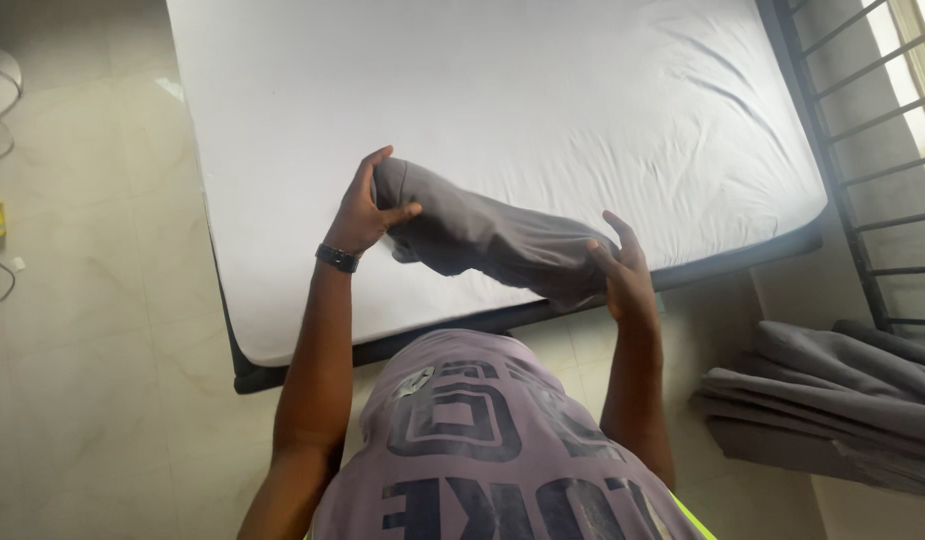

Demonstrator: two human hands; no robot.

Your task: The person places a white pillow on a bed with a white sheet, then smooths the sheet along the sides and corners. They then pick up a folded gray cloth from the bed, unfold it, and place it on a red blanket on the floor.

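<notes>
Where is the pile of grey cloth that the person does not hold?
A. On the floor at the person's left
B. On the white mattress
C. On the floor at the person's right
C: the pile of grey cloth lies on the floor at the person's right, beside the mattress, apart from the right hand.

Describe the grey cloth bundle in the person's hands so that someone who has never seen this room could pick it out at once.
Start at the white-sheeted mattress that fills the upper frame. Over its near edge, the left hand and the right hand hold a rolled, bunched grey cloth bundle between them. Unlike the grey fabric pile lying on the floor at the right, it is lifted and gripped at both ends.
</notes>
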